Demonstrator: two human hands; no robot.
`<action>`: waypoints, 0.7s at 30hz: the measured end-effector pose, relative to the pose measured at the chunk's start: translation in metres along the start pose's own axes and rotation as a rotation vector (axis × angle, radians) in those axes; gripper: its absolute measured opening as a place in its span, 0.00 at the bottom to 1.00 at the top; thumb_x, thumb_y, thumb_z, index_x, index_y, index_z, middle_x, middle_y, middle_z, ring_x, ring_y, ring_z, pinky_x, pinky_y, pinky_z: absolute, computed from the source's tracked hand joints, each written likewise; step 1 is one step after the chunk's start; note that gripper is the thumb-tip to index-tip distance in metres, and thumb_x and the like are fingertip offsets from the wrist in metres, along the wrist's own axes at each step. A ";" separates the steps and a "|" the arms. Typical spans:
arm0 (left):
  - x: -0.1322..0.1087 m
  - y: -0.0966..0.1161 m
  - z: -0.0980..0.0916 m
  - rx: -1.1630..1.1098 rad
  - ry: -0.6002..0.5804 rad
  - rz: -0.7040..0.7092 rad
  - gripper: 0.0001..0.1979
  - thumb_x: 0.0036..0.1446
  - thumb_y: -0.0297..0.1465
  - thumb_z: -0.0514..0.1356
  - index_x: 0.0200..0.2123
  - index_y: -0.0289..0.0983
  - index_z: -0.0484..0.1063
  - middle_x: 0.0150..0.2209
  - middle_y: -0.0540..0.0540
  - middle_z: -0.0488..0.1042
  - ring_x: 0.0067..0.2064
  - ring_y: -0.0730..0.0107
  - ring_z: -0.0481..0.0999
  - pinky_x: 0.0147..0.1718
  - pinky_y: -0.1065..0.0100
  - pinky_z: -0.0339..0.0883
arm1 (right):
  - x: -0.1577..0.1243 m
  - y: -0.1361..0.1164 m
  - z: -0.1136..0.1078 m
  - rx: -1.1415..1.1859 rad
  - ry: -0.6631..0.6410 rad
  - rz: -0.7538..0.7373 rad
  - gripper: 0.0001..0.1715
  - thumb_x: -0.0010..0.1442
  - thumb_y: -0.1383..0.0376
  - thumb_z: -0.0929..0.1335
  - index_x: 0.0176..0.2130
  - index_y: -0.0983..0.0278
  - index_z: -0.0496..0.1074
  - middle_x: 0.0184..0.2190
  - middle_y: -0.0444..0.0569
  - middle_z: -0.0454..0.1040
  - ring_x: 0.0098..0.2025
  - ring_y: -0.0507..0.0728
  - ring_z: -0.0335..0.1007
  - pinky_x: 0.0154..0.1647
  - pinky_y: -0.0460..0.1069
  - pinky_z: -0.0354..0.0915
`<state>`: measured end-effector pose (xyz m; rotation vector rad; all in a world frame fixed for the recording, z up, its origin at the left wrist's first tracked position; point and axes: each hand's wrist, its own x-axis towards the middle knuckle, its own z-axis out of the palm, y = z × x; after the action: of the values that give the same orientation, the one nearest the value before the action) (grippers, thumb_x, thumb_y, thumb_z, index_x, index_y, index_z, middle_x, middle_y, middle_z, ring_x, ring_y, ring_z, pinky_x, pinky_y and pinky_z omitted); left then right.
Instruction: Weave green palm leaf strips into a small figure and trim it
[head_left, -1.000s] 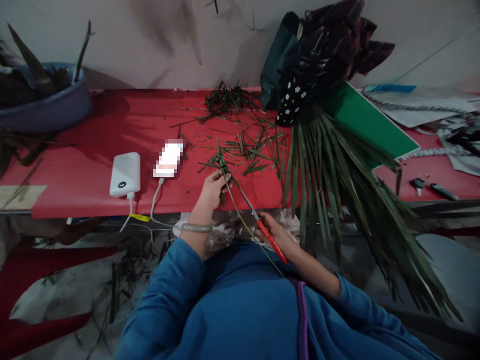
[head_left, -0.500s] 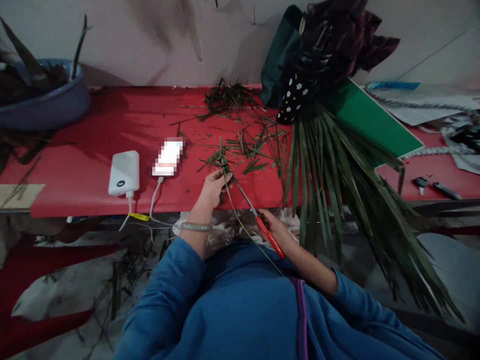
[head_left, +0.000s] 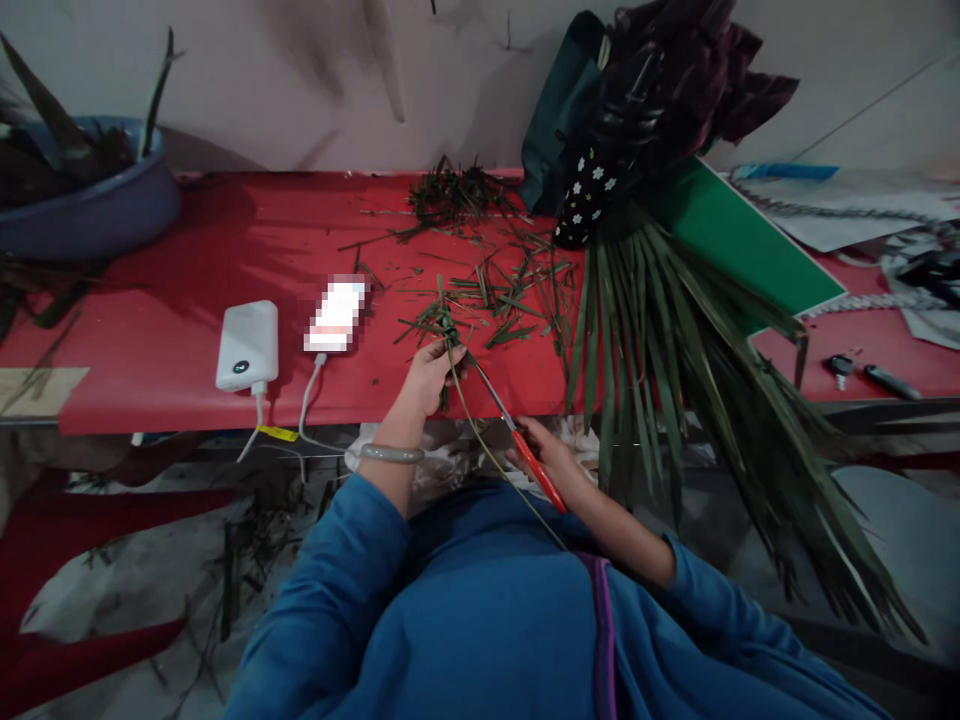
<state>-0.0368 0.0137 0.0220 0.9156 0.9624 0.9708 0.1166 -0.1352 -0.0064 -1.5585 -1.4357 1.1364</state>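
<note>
My left hand point(head_left: 427, 380), with a bangle at the wrist, pinches a small woven piece of green palm leaf point(head_left: 449, 328) above the table's front edge. A long thin stem point(head_left: 491, 460) runs from that piece down to my blue top. My right hand point(head_left: 553, 455) is closed around red-handled scissors point(head_left: 538, 470), whose blades point up and left, their tips close by the left fingers. Whether the blades touch the leaf I cannot tell. Cut leaf scraps point(head_left: 502, 290) lie scattered just beyond the left hand.
On the red table point(head_left: 225, 230) lie a white power bank point(head_left: 247, 345) and a lit phone point(head_left: 335, 316), both cabled. A blue basin point(head_left: 97, 210) stands far left. Large palm leaves point(head_left: 675, 380) hang over the edge at right, near a green board point(head_left: 750, 240) and keys point(head_left: 840, 370).
The scissors' tips have drawn back very slightly, down and right, from the left fingers. The left hand and the woven leaf piece have hardly moved.
</note>
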 end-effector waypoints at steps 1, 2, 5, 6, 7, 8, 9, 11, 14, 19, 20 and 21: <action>0.000 0.000 0.000 0.009 -0.001 -0.008 0.13 0.37 0.36 0.63 0.23 0.34 0.65 0.18 0.53 0.67 0.17 0.81 0.65 0.13 0.78 0.45 | 0.001 0.002 0.000 -0.002 0.000 -0.011 0.24 0.50 0.60 0.65 0.47 0.64 0.61 0.27 0.43 0.65 0.27 0.49 0.61 0.27 0.44 0.60; -0.001 0.001 0.000 0.019 -0.001 -0.019 0.13 0.37 0.36 0.64 0.23 0.34 0.65 0.18 0.53 0.67 0.17 0.81 0.65 0.13 0.78 0.46 | 0.001 0.003 0.000 -0.001 -0.004 -0.015 0.24 0.50 0.60 0.65 0.47 0.64 0.61 0.28 0.43 0.65 0.27 0.49 0.61 0.27 0.44 0.61; -0.001 0.002 -0.001 0.051 -0.016 -0.048 0.13 0.37 0.35 0.64 0.24 0.34 0.66 0.18 0.53 0.68 0.17 0.80 0.65 0.14 0.78 0.50 | 0.002 0.003 0.000 0.009 -0.028 0.002 0.24 0.51 0.60 0.65 0.47 0.63 0.60 0.27 0.43 0.64 0.25 0.48 0.60 0.25 0.44 0.60; -0.001 0.002 -0.001 0.058 -0.024 -0.050 0.12 0.37 0.35 0.64 0.24 0.34 0.66 0.18 0.52 0.68 0.17 0.80 0.65 0.15 0.78 0.50 | 0.002 0.001 0.000 0.016 -0.034 0.010 0.23 0.51 0.60 0.65 0.47 0.63 0.60 0.26 0.42 0.64 0.24 0.48 0.59 0.23 0.44 0.60; -0.001 0.002 -0.001 0.063 -0.032 -0.050 0.12 0.38 0.35 0.63 0.24 0.34 0.66 0.18 0.52 0.69 0.17 0.81 0.65 0.15 0.78 0.50 | 0.002 0.000 0.000 0.024 -0.036 0.018 0.23 0.51 0.60 0.65 0.47 0.63 0.60 0.26 0.42 0.63 0.24 0.48 0.59 0.22 0.43 0.59; -0.001 0.002 -0.001 0.066 -0.040 -0.049 0.12 0.38 0.35 0.63 0.24 0.34 0.66 0.18 0.52 0.69 0.17 0.81 0.65 0.14 0.78 0.50 | 0.002 -0.002 0.000 0.034 -0.036 0.028 0.23 0.50 0.60 0.65 0.46 0.63 0.60 0.26 0.41 0.63 0.23 0.48 0.59 0.22 0.43 0.59; -0.001 0.002 -0.002 0.069 -0.046 -0.047 0.12 0.38 0.36 0.63 0.24 0.34 0.66 0.18 0.52 0.69 0.17 0.81 0.65 0.14 0.78 0.49 | 0.002 -0.004 0.001 0.044 -0.035 0.040 0.22 0.51 0.59 0.64 0.46 0.62 0.61 0.25 0.41 0.63 0.22 0.47 0.59 0.21 0.43 0.59; -0.001 0.003 -0.002 0.073 -0.060 -0.041 0.12 0.38 0.36 0.63 0.23 0.34 0.66 0.18 0.51 0.68 0.17 0.81 0.65 0.14 0.78 0.48 | 0.001 -0.005 0.002 0.062 -0.035 0.060 0.21 0.50 0.59 0.64 0.45 0.62 0.61 0.24 0.41 0.62 0.22 0.47 0.58 0.21 0.43 0.59; -0.002 0.003 -0.002 0.062 -0.083 -0.031 0.12 0.38 0.35 0.63 0.23 0.34 0.66 0.19 0.51 0.68 0.17 0.81 0.65 0.13 0.78 0.48 | 0.002 -0.003 0.003 0.073 -0.014 0.079 0.23 0.50 0.58 0.65 0.45 0.62 0.61 0.24 0.41 0.62 0.21 0.47 0.57 0.19 0.43 0.58; -0.003 0.002 -0.003 0.024 -0.109 -0.013 0.10 0.39 0.33 0.62 0.24 0.34 0.66 0.19 0.51 0.69 0.18 0.80 0.66 0.14 0.78 0.50 | 0.002 0.000 0.002 0.062 -0.004 0.085 0.25 0.50 0.57 0.65 0.47 0.63 0.61 0.24 0.41 0.63 0.20 0.47 0.57 0.18 0.42 0.57; -0.003 0.002 -0.003 0.019 -0.102 -0.007 0.10 0.39 0.33 0.62 0.24 0.34 0.66 0.19 0.51 0.69 0.18 0.80 0.66 0.14 0.78 0.51 | 0.002 0.000 0.001 0.056 -0.006 0.082 0.25 0.50 0.57 0.65 0.47 0.63 0.61 0.24 0.41 0.63 0.20 0.47 0.57 0.18 0.43 0.57; -0.002 0.001 -0.003 0.015 -0.088 -0.001 0.10 0.39 0.33 0.62 0.24 0.34 0.66 0.19 0.52 0.69 0.18 0.80 0.66 0.15 0.77 0.52 | 0.001 0.000 0.001 0.050 -0.007 0.077 0.25 0.50 0.57 0.65 0.47 0.63 0.61 0.24 0.41 0.63 0.20 0.47 0.57 0.18 0.43 0.57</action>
<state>-0.0405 0.0125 0.0223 0.9625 0.8964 0.9154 0.1156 -0.1338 -0.0069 -1.5885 -1.3517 1.2147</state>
